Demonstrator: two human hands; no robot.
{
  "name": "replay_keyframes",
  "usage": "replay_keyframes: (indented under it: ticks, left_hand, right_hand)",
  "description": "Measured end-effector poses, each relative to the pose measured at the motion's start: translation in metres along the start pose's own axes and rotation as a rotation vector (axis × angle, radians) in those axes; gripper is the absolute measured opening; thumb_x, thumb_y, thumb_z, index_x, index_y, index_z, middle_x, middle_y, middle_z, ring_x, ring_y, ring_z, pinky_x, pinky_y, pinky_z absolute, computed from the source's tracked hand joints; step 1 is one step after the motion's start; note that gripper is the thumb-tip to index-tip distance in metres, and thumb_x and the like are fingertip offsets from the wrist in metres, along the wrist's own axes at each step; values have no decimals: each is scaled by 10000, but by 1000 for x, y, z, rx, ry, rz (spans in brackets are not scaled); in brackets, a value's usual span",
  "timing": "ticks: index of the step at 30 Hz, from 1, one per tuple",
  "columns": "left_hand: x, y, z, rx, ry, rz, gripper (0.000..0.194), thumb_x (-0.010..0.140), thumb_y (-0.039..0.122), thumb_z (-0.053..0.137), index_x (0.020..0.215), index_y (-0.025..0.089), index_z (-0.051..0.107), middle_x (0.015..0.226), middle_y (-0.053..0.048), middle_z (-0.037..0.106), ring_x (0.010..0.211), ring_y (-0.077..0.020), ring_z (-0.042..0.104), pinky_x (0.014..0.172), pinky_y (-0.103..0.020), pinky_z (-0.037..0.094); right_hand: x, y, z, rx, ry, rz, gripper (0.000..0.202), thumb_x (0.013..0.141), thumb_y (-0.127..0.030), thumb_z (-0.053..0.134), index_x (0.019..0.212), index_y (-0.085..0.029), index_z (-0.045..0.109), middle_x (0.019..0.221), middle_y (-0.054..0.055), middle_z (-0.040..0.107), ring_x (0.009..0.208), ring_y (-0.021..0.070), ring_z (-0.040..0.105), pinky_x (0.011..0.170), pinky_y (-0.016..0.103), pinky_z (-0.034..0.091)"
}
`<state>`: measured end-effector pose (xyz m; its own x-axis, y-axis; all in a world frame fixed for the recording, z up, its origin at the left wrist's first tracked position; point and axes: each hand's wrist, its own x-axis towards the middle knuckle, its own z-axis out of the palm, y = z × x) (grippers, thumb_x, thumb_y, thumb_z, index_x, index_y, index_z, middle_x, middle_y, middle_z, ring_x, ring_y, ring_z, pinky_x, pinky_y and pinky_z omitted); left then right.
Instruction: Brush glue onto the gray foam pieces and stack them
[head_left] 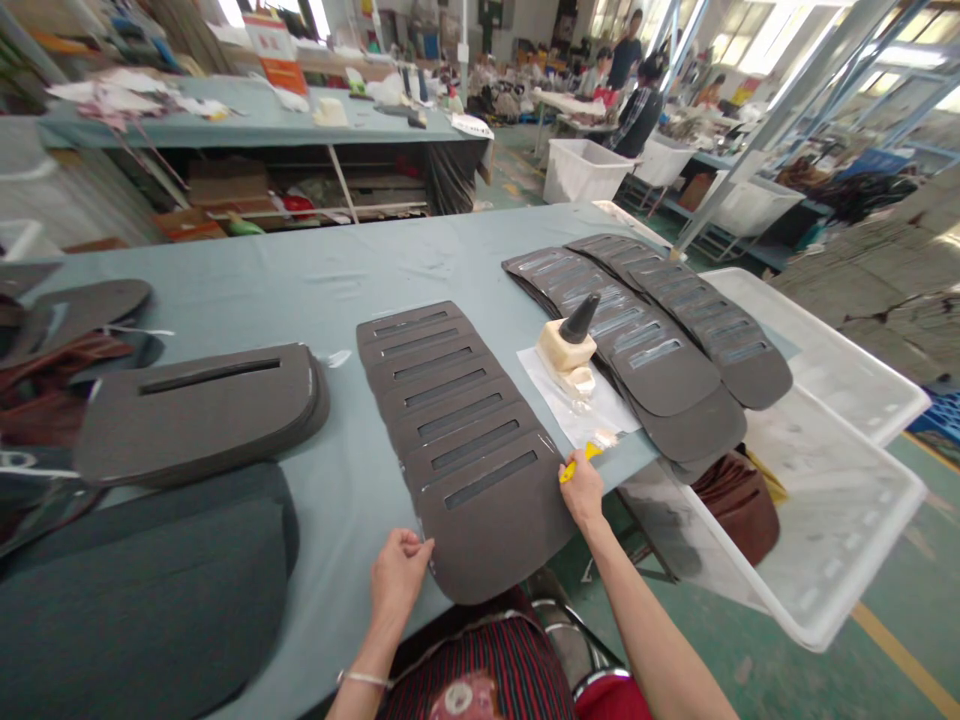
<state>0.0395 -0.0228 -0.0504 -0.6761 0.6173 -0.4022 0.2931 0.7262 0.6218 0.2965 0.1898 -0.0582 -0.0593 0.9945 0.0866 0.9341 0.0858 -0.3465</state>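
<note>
The right hand (582, 492) grips a small yellow plastic tool (591, 451). The left hand (400, 570), fingers curled, touches the long grey 7-slot panel (499, 530) (can't tell if pinching) on the blue table (431, 245); keeping it still should help.

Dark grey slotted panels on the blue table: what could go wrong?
The fanned dark grey panels overhang the table beside a white plastic bin; a knock might drop some. The right hand, holding a yellow tool, might bump the nearby cream container with its black cone top.
</note>
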Motion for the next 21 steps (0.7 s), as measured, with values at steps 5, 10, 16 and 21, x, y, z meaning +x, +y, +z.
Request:
replay_keyframes:
  ticks: [5, 10, 16, 21]
  left_hand:
    - [1, -4, 0, -61, 5, 18, 284, 668, 488, 586, 713, 226, 488, 624, 5, 640, 587, -185, 587, 601, -283, 373]
    - [0, -3, -2, -151, -8, 17, 281, 656, 471, 605, 704, 219, 491, 591, 14, 619, 568, -167, 576, 593, -270, 380]
    - [1, -3, 1, -155, 13, -17, 247, 656, 421, 619, 700, 211, 496, 576, 21, 611, 554, -149, 571, 574, -258, 389]
    - [0, -2, -1, -140, 6, -19, 242, 670, 422, 611, 715, 208, 508, 611, 13, 628, 582, -152, 584, 602, -266, 397]
  right_hand:
    - [1, 2, -1, 10, -39, -15, 87, 822, -211, 547, 894, -176, 512, 692, -25, 472, 577, 93, 353, 551, 223, 164]
    - [3, 5, 1, 21, -75, -42, 92, 815, -161, 511, 905, -177, 506, 713, -17, 470, 583, 96, 362, 544, 223, 165]
    - [11, 10, 6, 35, -137, -69, 221, 750, -76, 498, 944, -181, 483, 752, -12, 492, 590, 95, 385, 544, 218, 188]
    - [14, 10, 4, 61, -173, -86, 264, 723, -67, 490, 957, -188, 477, 746, -8, 500, 608, 109, 412, 555, 215, 217]
